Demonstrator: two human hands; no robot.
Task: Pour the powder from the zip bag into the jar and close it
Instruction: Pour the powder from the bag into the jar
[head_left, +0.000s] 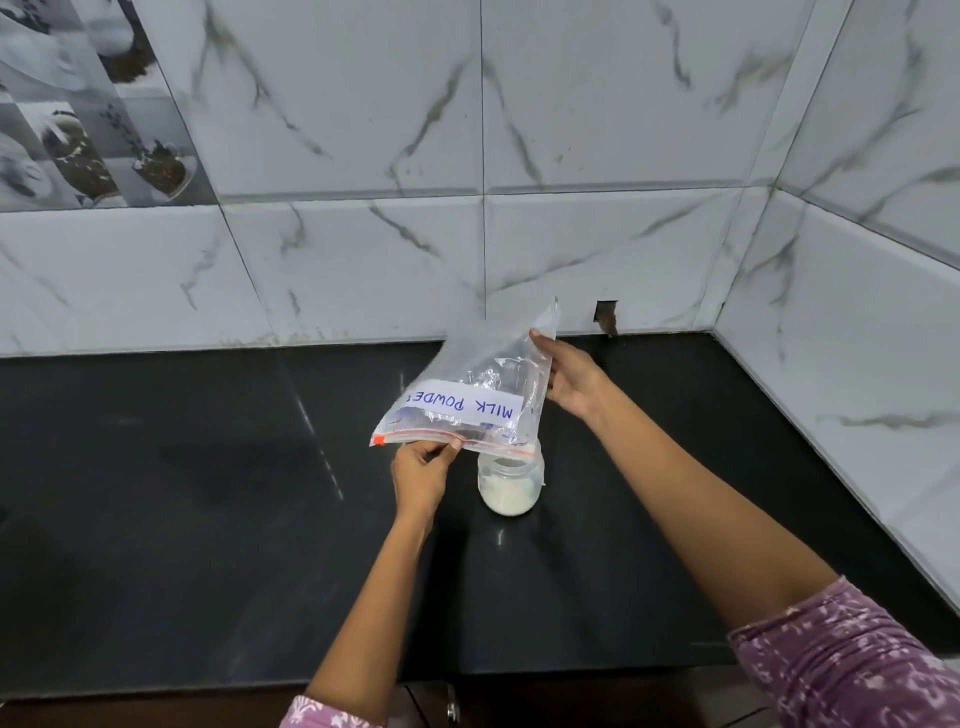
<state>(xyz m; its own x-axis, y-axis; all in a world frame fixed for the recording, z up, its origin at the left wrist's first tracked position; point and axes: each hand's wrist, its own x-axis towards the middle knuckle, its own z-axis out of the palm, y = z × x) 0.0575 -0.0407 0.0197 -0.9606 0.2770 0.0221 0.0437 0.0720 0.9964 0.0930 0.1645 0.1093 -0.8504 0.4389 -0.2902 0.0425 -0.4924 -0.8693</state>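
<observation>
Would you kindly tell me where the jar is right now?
The jar stands on the black counter at centre frame, directly under the zip bag's mouth, beside the left hand.

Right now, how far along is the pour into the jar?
Mostly done: the clear plastic jar on the black countertop holds white powder, and the clear zip bag labelled MILK POWDER looks nearly empty. In hand: the left hand pinches its zip edge over the jar mouth, the right hand lifts the bottom. Left: closing; no lid is visible.

A clear zip bag (467, 384) labelled "MILK POWDE…" hangs upside down, its zip edge just over the open jar (510, 480); the jar stands upright, holding white powder.
</observation>
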